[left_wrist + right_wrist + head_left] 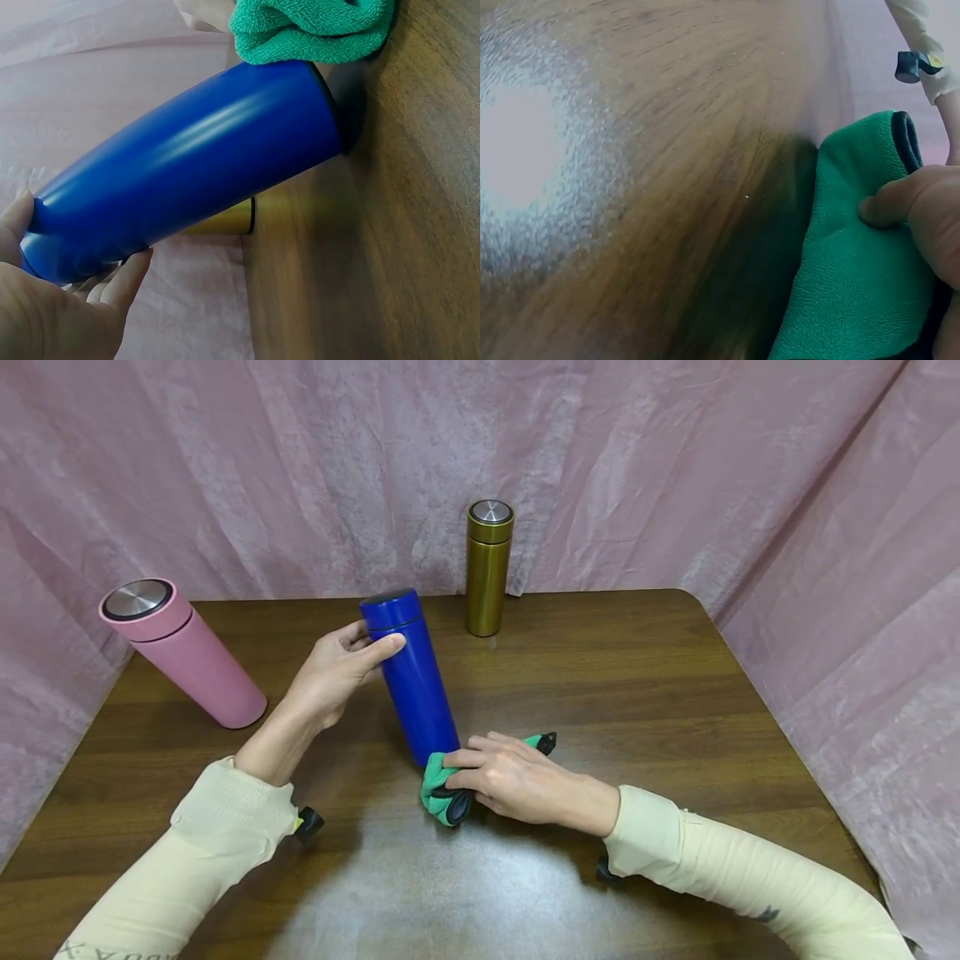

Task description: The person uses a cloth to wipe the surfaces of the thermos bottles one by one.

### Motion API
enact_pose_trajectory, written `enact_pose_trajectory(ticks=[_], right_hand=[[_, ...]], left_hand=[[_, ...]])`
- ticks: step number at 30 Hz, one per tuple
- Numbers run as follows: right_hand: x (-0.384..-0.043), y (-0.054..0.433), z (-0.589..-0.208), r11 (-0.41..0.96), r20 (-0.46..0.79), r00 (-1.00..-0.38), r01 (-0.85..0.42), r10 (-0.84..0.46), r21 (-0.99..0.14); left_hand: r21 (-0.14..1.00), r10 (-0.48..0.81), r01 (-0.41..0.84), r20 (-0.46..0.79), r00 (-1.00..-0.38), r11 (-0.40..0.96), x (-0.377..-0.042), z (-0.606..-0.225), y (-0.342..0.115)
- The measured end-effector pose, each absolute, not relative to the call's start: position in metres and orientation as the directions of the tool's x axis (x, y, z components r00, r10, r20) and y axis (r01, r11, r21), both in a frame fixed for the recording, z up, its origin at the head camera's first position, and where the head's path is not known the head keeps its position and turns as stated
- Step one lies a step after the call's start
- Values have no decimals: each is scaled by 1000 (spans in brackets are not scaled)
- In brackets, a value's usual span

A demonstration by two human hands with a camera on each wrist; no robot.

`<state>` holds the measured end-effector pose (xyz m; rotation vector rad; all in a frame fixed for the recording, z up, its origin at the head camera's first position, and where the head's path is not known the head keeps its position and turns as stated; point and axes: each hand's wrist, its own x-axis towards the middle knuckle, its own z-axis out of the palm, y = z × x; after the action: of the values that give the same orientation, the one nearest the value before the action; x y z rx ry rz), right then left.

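A blue thermos bottle (pixel 417 685) leans to the left, its base low over the table. My left hand (pixel 333 668) grips it near the lid, thumb across the front and fingers behind. At the bottle's lower end my right hand (pixel 517 778) holds a folded green cloth (pixel 435 785) with dark edging against its side. The left wrist view has the terry cloth (pixel 315 30) lying on the bottle (pixel 187 157) beside its base. In the right wrist view, the thumb presses into the cloth (pixel 855 247).
A pink thermos bottle (pixel 202 660) with a steel-topped lid stands at the left, beyond my left forearm. The gold thermos bottle (pixel 487 577) is upright near the table's back edge. Pink curtains (pixel 420 460) hang behind the brown wooden table (pixel 637 693).
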<state>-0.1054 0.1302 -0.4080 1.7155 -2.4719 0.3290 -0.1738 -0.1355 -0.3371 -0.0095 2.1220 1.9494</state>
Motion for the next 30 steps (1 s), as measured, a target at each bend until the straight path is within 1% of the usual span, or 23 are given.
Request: enact_pose_trajectory(ticks=[4,7,12,16,21,24,27,30], right_hand=[[-106,130,-405,377,159,-399,-914,-903,-151],[-108,132,-404,390,149,-423,-897,-894,-208],[-114,139,-401,370,216,-457,-862,-863,-348],[-116,147,-398,342,275,-510,-806,-815,-482],[-115,157,-396,305,332,-613,-704,-717,-642],[-113,163,-396,293,356,-696,-630,-623,-719],[-112,168,-395,282,339,-799,-518,-496,-808],[-112,173,-393,218,281,-895,-368,-347,-904]], left_hand=[[982,150,-175,-185,-971,74,-173,-340,-136],[983,135,-171,-180,-974,71,-172,-341,-137],[986,84,-161,-165,-983,46,-168,-340,-138],[990,49,-138,-136,-989,-25,-165,-335,-141],[989,15,-109,-108,-994,-103,-162,-328,-146],[981,-2,-92,-93,-996,-171,-160,-325,-148],[963,-19,-63,-70,-997,-261,-159,-323,-151],[923,-30,-30,-45,-999,-383,-158,-323,-154]])
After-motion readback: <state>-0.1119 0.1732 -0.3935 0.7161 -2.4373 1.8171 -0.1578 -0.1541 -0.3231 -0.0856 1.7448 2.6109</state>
